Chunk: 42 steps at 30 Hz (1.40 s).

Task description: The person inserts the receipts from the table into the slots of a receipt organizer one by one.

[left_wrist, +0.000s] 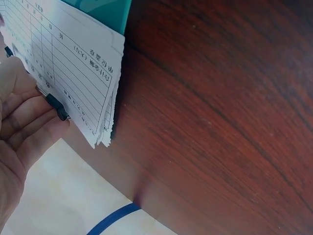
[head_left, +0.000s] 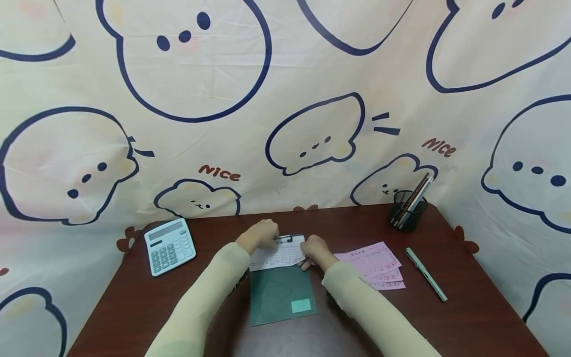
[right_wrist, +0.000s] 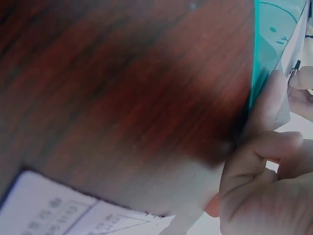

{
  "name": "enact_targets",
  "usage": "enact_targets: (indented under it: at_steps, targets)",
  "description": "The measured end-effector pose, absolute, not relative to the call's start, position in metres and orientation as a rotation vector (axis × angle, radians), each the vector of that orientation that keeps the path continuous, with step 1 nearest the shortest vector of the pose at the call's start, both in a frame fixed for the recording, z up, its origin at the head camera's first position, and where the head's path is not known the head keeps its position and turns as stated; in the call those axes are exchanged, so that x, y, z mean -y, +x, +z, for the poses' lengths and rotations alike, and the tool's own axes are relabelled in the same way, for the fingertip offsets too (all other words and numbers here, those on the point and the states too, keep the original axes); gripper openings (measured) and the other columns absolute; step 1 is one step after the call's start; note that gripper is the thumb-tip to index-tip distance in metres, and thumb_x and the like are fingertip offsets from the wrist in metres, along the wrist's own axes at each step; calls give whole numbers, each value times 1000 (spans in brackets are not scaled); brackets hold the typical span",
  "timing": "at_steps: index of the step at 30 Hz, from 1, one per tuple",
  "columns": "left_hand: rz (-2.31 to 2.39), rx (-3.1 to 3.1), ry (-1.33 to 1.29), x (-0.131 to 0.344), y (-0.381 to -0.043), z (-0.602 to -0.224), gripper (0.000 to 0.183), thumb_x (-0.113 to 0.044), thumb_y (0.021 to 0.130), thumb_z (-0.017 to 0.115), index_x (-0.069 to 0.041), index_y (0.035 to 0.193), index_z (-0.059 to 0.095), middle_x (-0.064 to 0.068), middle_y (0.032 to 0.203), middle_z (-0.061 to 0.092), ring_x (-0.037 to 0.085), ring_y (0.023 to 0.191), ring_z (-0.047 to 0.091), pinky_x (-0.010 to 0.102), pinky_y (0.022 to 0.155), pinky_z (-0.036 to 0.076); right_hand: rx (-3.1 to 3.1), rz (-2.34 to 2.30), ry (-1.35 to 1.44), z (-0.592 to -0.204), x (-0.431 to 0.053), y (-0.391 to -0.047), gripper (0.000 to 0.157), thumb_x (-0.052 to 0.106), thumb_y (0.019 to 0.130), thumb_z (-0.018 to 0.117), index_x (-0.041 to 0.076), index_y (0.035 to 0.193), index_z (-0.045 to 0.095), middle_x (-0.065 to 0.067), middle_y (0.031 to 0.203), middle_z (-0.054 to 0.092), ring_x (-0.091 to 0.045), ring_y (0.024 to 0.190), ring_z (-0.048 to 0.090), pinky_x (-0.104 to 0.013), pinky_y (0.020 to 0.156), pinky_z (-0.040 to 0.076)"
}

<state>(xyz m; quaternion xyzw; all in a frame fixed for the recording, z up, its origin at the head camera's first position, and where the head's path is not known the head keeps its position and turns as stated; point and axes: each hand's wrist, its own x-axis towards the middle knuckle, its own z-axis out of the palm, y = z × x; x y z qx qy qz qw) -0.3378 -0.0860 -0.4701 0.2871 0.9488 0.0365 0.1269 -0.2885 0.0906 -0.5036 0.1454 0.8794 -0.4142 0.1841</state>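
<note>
Both arms reach forward in pale sleeves, left hand (head_left: pixel 260 234) with fingers (left_wrist: pixel 29 122) curled over and pressing down, right hand (head_left: pixel 315 249) curled up, pinching with its fingertips (right_wrist: pixel 274 98).

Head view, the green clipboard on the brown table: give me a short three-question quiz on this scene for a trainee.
1. True or false: the grey desk calculator lies to the right of the green plastic clipboard.
2. Multiple choice: what lies between the stack of pink paper slips and the right edge of the dark brown wooden table? A) a stapler B) a pale green pen C) a mug
3. Short answer: where on the clipboard do the left hand and the right hand work?

Key
1. False: it lies to the left.
2. B
3. At its top end, by the metal clip, on the white printed forms.
</note>
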Motion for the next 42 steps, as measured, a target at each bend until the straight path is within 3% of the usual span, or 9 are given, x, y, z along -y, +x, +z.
enact_targets:
  at_steps: [5, 8, 15, 22, 29, 33, 39, 42]
  targets:
    - [84, -2767, 845, 85, -336, -468, 8, -13, 79, 71, -12, 72, 71, -4, 67, 61, 10, 57, 46, 24, 52, 38, -2501, -1161, 391, -501, -91, -287, 36, 22, 97, 48, -10, 112, 57, -14, 59, 63, -18, 44, 61, -23, 37, 33]
    - [81, -2776, 848, 85, -336, -467, 2, -13, 79, 72, -11, 78, 74, -2, 76, 66, 9, 61, 49, 24, 58, 43, -2494, -1165, 396, -499, -90, -287, 38, 22, 97, 48, -10, 116, 56, -13, 59, 62, -18, 43, 61, -23, 37, 34]
    - [39, -2784, 869, 83, -334, -469, 9, -12, 78, 73, -11, 87, 76, 1, 89, 70, 9, 69, 54, 26, 67, 49, -2486, -1196, 417, -498, -89, -285, 40, 20, 97, 48, -9, 123, 52, -15, 62, 62, -19, 43, 61, -22, 37, 35]
    - [29, -2800, 860, 83, -331, -470, 9, -13, 78, 73, -12, 86, 76, 0, 90, 70, 10, 75, 55, 27, 71, 49, -2480, -1233, 418, -500, -88, -284, 39, 20, 98, 47, -9, 124, 52, -15, 60, 63, -19, 43, 61, -22, 37, 35]
    - [-13, -2815, 877, 85, -331, -471, 11, -16, 78, 74, -10, 88, 74, -1, 78, 65, 11, 65, 50, 25, 62, 44, -2505, -1199, 412, -499, -87, -287, 37, 19, 97, 48, -9, 121, 53, -15, 60, 62, -18, 42, 61, -22, 37, 37]
    - [27, -2816, 859, 87, -332, -474, 15, -17, 79, 74, -11, 93, 75, 1, 88, 69, 10, 71, 55, 26, 69, 49, -2456, -1234, 389, -496, -90, -285, 39, 22, 98, 47, -9, 122, 51, -15, 61, 63, -20, 44, 62, -23, 37, 39]
    - [107, -2818, 823, 88, -330, -471, 17, -16, 82, 72, -11, 98, 75, 3, 100, 70, 14, 88, 62, 32, 82, 51, -2512, -1163, 340, -474, -114, -287, 42, 33, 98, 44, -4, 109, 60, -10, 60, 65, -20, 47, 63, -28, 51, 45]
    - [119, -2802, 816, 88, -328, -469, 17, -15, 83, 71, -11, 99, 75, 3, 101, 70, 15, 89, 62, 33, 83, 50, -2593, -1095, 333, -461, -134, -287, 40, 34, 97, 44, 0, 110, 60, -6, 61, 66, -18, 49, 63, -31, 57, 44]
